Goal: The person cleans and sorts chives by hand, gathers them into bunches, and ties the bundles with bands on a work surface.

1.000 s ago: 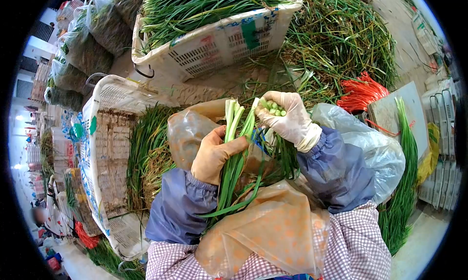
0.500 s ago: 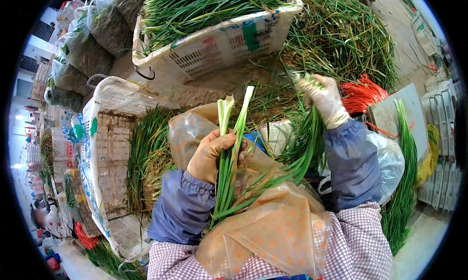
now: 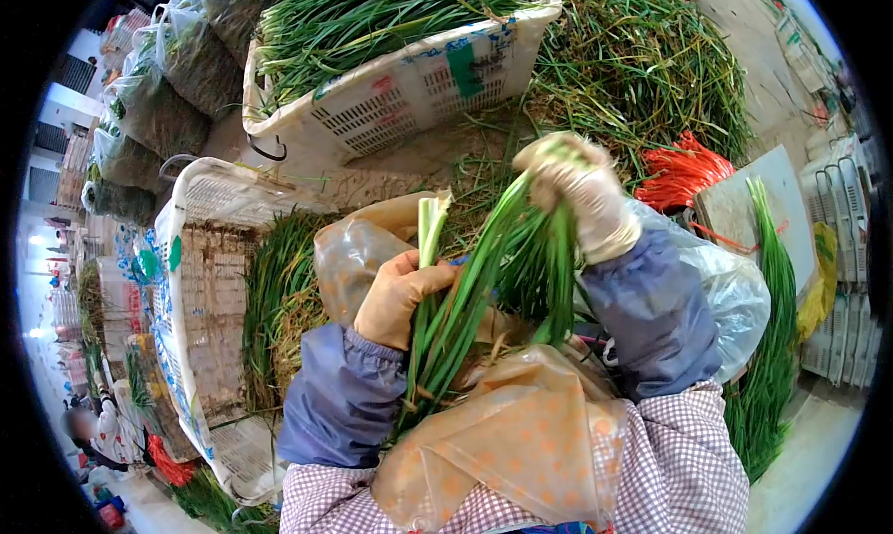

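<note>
Green stalks (image 3: 431, 229) stand nearly upright at the frame's centre, pale ends topmost, pinched between the fingers of the left hand (image 3: 398, 301). The right hand (image 3: 581, 194) (blurred) grips another bunch (image 3: 493, 255), leaves slanting down-left.

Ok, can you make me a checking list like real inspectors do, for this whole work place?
Surface: a tan plastic sheet over checked cloth on the person's lap.
Job's things: green stalks with pale ends; a leafy bundle.
Clutter: a big heap of loose leaves, orange-red strands, a clear plastic bag.
Hands: both gloved; the left hand grips the stalks, the right hand, slightly blurred, grips the bundle.
Cables: nothing seen that is clearly a cable.
Surroundings: a front crate full of greens, a left crate with more leaves, stuffed bags behind.
</note>
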A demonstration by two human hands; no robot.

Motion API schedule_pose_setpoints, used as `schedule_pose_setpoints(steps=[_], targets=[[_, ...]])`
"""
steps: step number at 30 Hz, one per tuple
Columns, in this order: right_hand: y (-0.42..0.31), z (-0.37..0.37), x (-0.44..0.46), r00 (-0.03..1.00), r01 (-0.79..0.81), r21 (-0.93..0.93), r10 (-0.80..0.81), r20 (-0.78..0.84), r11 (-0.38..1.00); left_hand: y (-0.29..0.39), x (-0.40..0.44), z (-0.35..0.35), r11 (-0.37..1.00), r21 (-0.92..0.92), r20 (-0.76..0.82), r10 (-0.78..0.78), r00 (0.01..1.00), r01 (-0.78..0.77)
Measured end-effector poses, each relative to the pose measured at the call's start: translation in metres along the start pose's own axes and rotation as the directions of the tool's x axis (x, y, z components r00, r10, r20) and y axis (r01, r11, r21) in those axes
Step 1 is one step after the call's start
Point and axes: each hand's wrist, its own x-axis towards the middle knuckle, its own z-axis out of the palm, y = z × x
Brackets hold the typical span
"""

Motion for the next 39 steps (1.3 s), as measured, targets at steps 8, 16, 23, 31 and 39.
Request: schedule_pose_setpoints(steps=[8,16,23,31,39], targets=[[-0.022,-0.095,0.008,0.923,0.125,-0.241,-0.202,-0.328,0.963,0.005,-0.001,-0.011,0.986,0.055,-0.182,0.167,0.969,-0.160],[-0.055,-0.098,-0.010,0.947,0.200,-0.140,-0.228,-0.227,0.970,0.037,-0.008,0.010,0.883,0.190,-0.151,0.458,0.876,-0.429],[-0.055,-0.050,-0.023,0.991,0.111,-0.013,-0.112,-0.077,0.994,0.052,0.027,0.067,0.935,0.248,0.081,0.240,0.967,-0.253],[-0.058,-0.032,-0.025,0.987,0.082,-0.096,-0.094,-0.133,0.992,0.036,0.065,0.080,0.919,0.372,0.226,0.046,0.973,-0.129],[-0.069,-0.088,-0.018,0.845,0.146,-0.249,-0.251,-0.473,0.958,0.036,0.065,0.020,0.875,0.448,-0.093,0.252,0.963,-0.185]])
